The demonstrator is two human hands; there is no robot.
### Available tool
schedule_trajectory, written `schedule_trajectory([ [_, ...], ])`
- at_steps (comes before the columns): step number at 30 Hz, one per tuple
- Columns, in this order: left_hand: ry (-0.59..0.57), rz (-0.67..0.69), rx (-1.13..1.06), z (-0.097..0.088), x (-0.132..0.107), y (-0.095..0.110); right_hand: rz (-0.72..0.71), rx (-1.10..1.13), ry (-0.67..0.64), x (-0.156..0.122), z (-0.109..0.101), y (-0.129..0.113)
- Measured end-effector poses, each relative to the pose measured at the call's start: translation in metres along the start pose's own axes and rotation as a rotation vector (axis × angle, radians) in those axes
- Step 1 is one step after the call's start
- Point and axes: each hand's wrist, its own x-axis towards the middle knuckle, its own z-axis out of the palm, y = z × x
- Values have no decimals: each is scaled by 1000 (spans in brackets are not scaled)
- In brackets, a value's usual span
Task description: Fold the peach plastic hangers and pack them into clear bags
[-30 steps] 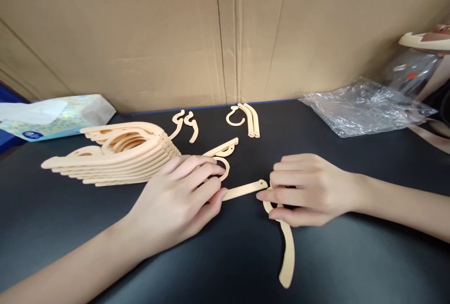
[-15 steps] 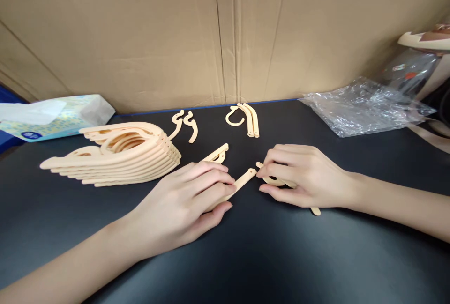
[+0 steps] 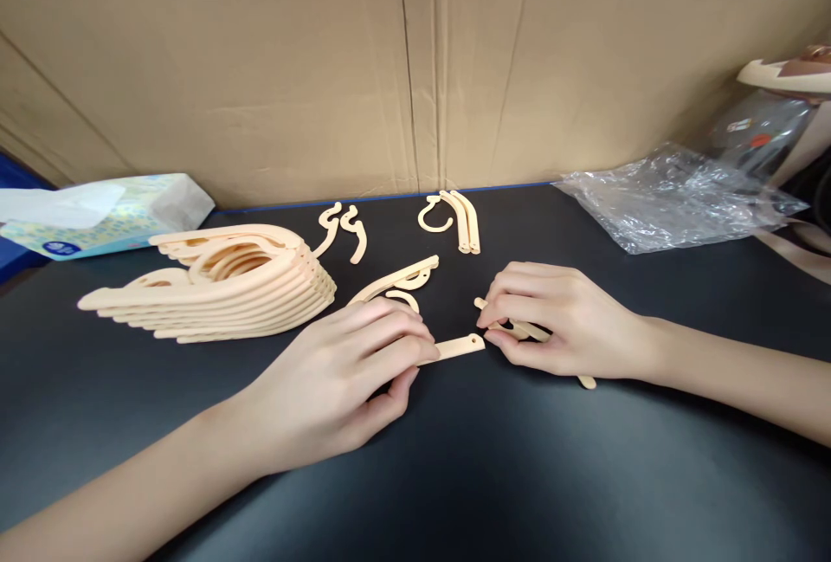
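Observation:
My left hand (image 3: 344,380) is closed on a cream plastic hanger part (image 3: 458,348), whose flat end with a small hole sticks out to the right over the black table (image 3: 454,475). Its curved arm and hook (image 3: 396,281) show just behind my fingers. My right hand (image 3: 558,319) pinches a second cream hanger arm (image 3: 584,381), whose ends poke out on either side of the hand. The two parts' ends almost touch between my hands.
A stack of several cream hangers (image 3: 214,285) lies at the left. Two loose hooks (image 3: 344,231) and a hook with arm pieces (image 3: 454,217) lie by the cardboard wall (image 3: 415,60). A tissue box (image 3: 97,211) sits far left, crumpled clear plastic (image 3: 675,198) at the right.
My right hand turned its hanger arm from pointing toward me to lying flat under the hand, and moved back. My left hand's part swung so its holed end meets the right hand.

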Motion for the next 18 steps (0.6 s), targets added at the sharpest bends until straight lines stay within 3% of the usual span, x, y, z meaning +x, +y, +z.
schedule_trajectory([
  [13,24,-257,156,7,-11,-9,5,53,-47,-2,-2,3],
  [18,37,-352,61,7,-10,-10,1,70,-73,-2,-3,7],
])
